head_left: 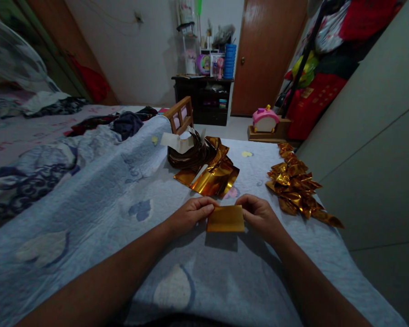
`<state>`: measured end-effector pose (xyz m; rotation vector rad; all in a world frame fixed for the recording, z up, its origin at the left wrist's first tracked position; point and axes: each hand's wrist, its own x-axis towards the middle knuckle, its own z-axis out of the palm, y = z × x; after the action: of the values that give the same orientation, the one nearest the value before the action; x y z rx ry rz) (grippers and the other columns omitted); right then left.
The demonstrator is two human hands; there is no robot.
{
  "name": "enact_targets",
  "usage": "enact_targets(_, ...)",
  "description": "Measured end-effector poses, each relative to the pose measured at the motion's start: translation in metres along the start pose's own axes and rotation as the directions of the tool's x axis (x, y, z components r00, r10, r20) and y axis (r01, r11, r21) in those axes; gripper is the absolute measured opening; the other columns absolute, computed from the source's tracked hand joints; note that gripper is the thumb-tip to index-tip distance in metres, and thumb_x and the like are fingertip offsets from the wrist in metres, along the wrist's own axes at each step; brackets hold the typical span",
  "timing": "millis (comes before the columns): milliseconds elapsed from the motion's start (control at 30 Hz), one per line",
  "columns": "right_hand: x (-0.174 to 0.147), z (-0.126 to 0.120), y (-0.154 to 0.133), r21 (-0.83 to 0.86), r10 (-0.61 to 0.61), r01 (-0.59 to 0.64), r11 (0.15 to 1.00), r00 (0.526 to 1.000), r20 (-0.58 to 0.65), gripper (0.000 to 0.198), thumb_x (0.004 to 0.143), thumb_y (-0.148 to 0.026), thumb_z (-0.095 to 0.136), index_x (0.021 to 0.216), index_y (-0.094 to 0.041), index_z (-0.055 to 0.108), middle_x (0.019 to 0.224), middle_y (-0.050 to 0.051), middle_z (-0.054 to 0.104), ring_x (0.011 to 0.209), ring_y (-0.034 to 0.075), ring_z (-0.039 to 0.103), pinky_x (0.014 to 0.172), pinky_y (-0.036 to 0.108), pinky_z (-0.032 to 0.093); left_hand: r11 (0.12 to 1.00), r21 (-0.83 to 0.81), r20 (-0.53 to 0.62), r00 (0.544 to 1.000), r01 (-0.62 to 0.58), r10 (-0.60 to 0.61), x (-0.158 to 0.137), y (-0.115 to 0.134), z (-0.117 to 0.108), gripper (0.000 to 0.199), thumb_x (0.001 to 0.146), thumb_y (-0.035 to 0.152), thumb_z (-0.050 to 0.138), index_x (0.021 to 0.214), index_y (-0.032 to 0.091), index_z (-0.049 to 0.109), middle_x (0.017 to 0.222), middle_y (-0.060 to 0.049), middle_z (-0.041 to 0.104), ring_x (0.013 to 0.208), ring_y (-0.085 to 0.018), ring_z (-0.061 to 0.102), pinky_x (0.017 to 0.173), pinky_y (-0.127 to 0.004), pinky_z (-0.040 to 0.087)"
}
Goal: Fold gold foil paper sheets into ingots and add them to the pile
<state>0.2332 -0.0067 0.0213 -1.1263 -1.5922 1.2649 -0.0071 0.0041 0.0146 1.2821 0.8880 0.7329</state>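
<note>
Gold sheet (226,219): we held it over the bed (98,218).
Left hand (193,212), right hand (260,214): fingers (206,210) clamped on its side edges.
Handling: looked light, slick, easily creased; edges suited our grip.

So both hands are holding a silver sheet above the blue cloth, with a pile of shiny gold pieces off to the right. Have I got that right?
Not quite: the sheet is gold, not silver, as the head view shows. The left hand and right hand do hold it above the blue cloth, with the pile of shiny gold pieces off to the right.
</note>
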Motion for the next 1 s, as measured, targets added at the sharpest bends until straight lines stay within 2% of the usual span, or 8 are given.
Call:
enact_targets(67,0.0003,-0.0014,-0.0024,-0.031,-0.063,0.062,0.998,0.997,-0.037,0.009,0.082,-0.03,0.065,0.081,-0.021,0.065,0.07,-0.002,0.058,0.061,0.014,0.051,0.056,0.026,0.041,1.0,-0.008,-0.011,1.0,0.011,-0.011,0.0,0.0003,0.0,0.045,0.085,0.058,0.071,0.101,0.016,0.074,0.069,0.001,0.056,0.054,-0.009,0.039,0.051,-0.022,0.026)
enact_targets(233,-0.0005,-0.0016,-0.0062,-0.084,-0.209,0.2,0.976,0.972,-0.105,0.006,0.083,-0.023,0.063,0.083,-0.023,0.069,0.085,0.003,0.066,0.077,0.018,0.061,0.066,0.029,0.048,0.996,-0.05,-0.004,0.997,0.073,-0.074,0.0001,0.0029,-0.0001,0.06,0.086,0.07,0.062,0.105,0.014,0.07,0.059,0.003,0.054,0.046,-0.008,0.041,0.046,-0.02,0.028)
enact_targets(400,-0.0017,0.0014,-0.0081,-0.11,-0.32,0.31,0.944,0.943,-0.092,0.011,0.087,-0.019,0.061,0.087,-0.024,0.071,0.09,0.004,0.072,0.089,0.02,0.067,0.08,0.035,0.052,0.988,-0.107,-0.002,0.994,0.111,-0.111,-0.0001,0.0039,0.0002,0.063,0.086,0.072,0.06,0.109,0.014,0.067,0.067,0.0,0.06,0.046,-0.009,0.049,0.045,-0.02,0.035)
enact_targets(600,0.0002,0.0008,-0.0069,-0.212,-0.381,0.363,0.907,0.923,-0.049,0.012,0.087,-0.015,0.062,0.086,-0.024,0.07,0.091,0.005,0.074,0.09,0.021,0.069,0.084,0.038,0.054,0.969,-0.223,-0.022,0.993,0.11,-0.117,0.0016,0.0027,0.0006,0.046,0.077,0.052,0.082,0.105,0.017,0.068,0.081,-0.001,0.064,0.063,-0.01,0.057,0.059,-0.02,0.042)
enact_targets(800,-0.0001,0.0029,-0.0054,-0.237,-0.422,0.406,0.883,0.907,-0.018,0.017,0.085,-0.01,0.059,0.089,-0.024,0.068,0.097,0.005,0.07,0.096,0.021,0.067,0.088,0.04,0.054,0.935,-0.339,-0.04,0.991,0.106,-0.126,0.0027,0.0005,0.001,0.037,0.068,0.035,0.089,0.095,0.017,0.07,0.094,-0.003,0.069,0.079,-0.014,0.062,0.073,-0.023,0.046)
enact_targets(900,-0.0021,0.0059,-0.0043,-0.222,-0.399,0.374,0.9,0.914,-0.077,0.031,0.082,-0.011,0.06,0.107,-0.027,0.066,0.119,0.008,0.06,0.101,0.021,0.063,0.08,0.035,0.056,0.92,-0.379,-0.04,0.992,0.099,-0.123,0.0031,-0.0011,0.0007,0.034,0.067,0.029,0.089,0.093,0.017,0.071,0.093,-0.003,0.069,0.079,-0.013,0.063,0.073,-0.023,0.046)
enact_targets(1000,-0.0027,0.0062,-0.0011,-0.165,-0.308,0.282,0.945,0.938,-0.158,0.058,0.08,-0.017,0.067,0.133,-0.031,0.05,0.133,0.009,0.049,0.098,0.019,0.06,0.071,0.031,0.056,0.898,-0.428,-0.028,0.991,0.103,-0.127,0.0026,-0.0001,0.002,0.033,0.066,0.027,0.088,0.091,0.017,0.07,0.093,-0.003,0.069,0.079,-0.015,0.064,0.074,-0.024,0.049)
